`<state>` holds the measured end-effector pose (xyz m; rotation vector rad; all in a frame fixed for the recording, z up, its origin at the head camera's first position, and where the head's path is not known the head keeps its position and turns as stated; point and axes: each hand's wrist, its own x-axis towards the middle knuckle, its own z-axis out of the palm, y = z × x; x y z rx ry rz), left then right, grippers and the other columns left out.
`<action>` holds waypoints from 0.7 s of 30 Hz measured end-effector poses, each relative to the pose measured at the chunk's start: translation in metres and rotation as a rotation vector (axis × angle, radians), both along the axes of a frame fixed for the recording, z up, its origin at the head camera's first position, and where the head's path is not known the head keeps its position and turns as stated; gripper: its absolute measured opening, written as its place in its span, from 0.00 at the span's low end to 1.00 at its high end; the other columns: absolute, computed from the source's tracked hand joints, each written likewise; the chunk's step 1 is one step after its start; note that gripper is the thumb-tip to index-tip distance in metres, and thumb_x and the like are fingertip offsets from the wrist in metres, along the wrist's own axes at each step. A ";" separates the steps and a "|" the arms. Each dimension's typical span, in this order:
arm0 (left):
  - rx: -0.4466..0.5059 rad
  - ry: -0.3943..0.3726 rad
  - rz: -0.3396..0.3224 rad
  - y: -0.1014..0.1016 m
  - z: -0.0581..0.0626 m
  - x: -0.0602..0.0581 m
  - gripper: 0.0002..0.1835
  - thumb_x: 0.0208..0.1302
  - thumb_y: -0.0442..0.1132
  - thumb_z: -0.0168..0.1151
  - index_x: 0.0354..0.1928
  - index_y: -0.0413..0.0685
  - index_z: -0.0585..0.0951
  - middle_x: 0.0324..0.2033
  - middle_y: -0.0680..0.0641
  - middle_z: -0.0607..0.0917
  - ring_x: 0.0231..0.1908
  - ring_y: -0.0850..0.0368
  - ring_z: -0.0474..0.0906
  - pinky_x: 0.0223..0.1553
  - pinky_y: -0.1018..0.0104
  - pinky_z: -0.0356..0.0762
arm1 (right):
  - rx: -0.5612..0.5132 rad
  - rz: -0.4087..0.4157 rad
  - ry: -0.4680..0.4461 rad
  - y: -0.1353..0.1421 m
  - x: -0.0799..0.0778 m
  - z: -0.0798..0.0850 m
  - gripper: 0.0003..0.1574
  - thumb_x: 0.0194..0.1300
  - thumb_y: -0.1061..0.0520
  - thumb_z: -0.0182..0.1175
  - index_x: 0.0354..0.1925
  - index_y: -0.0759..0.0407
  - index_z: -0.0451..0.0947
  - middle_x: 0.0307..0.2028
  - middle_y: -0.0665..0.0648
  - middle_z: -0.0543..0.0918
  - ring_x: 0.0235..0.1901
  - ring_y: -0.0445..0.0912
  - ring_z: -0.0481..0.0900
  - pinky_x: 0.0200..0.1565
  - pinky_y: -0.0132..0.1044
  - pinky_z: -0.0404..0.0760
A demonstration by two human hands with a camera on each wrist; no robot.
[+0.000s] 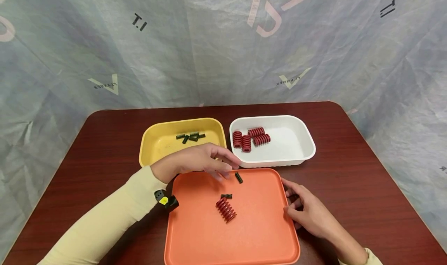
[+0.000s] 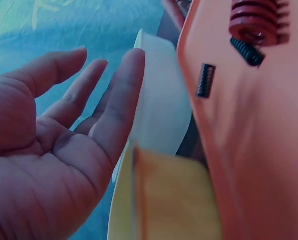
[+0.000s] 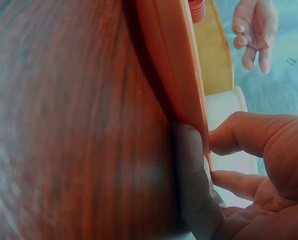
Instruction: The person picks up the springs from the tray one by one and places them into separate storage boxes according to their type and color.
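An orange tray (image 1: 258, 234) lies on the table, holding one thick red spring (image 1: 226, 210) and two small dark springs. One dark spring (image 1: 226, 196) sits right beside the red one; the other dark spring (image 1: 239, 177) lies near the tray's far edge. My left hand (image 1: 202, 160) hovers above that far edge, nothing in it, and in the left wrist view its fingers are loosely extended. At the tray's right side, my right hand (image 1: 312, 212) holds the rim, thumb and fingers about the edge.
Behind the tray stand a yellow bin (image 1: 157, 141) with several small dark springs (image 1: 193, 134) and, to its right, a white bin (image 1: 290, 141) with several red springs (image 1: 246, 143). All rest on a dark wooden table (image 1: 118, 141) before a grey printed curtain (image 1: 209, 63).
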<state>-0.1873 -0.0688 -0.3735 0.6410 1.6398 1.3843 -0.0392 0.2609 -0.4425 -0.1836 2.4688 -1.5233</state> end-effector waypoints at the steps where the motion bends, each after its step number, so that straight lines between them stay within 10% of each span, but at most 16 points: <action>1: 0.003 0.000 -0.012 0.002 -0.001 0.001 0.19 0.74 0.32 0.62 0.64 0.36 0.80 0.61 0.36 0.81 0.56 0.33 0.80 0.55 0.46 0.83 | 0.001 -0.001 0.000 0.000 0.000 0.000 0.48 0.62 0.74 0.61 0.77 0.59 0.61 0.52 0.67 0.72 0.33 0.46 0.79 0.19 0.45 0.86; 21: -0.123 0.023 -0.045 0.034 -0.027 0.015 0.23 0.77 0.34 0.55 0.71 0.38 0.73 0.66 0.39 0.76 0.58 0.45 0.80 0.58 0.58 0.82 | -0.007 -0.009 -0.012 0.000 0.000 0.001 0.48 0.62 0.74 0.61 0.78 0.58 0.60 0.52 0.67 0.71 0.33 0.48 0.80 0.19 0.45 0.86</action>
